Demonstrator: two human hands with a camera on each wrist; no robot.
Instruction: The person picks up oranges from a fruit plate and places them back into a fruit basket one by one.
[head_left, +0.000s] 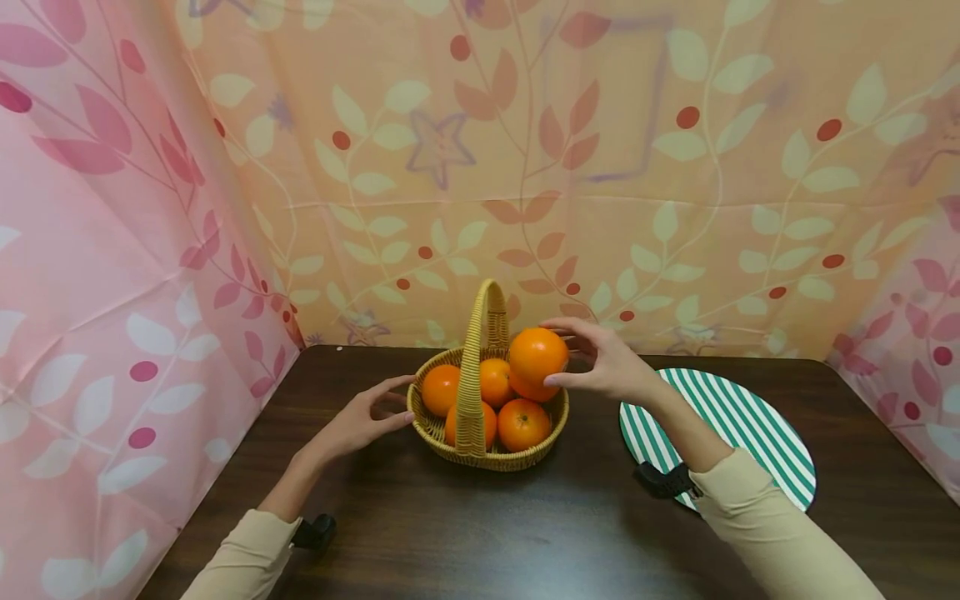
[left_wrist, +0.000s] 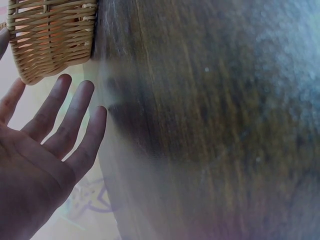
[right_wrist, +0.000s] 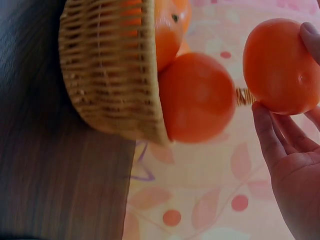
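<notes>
A yellow wicker basket [head_left: 471, 442] with a tall arched handle stands on the dark table, holding several oranges [head_left: 523, 425]. Just above its right side my right hand [head_left: 611, 362] grips one orange [head_left: 538, 352] between thumb and fingers. In the right wrist view this held orange [right_wrist: 280, 65] is apart from another orange [right_wrist: 200, 97] at the basket rim. At the basket's left side is my left hand [head_left: 367, 417], thumb and index fingertip at the rim. The left wrist view shows the left hand's fingers [left_wrist: 75, 107] spread and fairly straight beside the wicker wall [left_wrist: 55, 40].
A round green-and-white striped mat [head_left: 750, 425] lies on the table right of the basket, partly under my right forearm. The dark wooden table [head_left: 480, 533] reaches back to a patterned cloth backdrop [head_left: 420, 167], with more cloth at both sides.
</notes>
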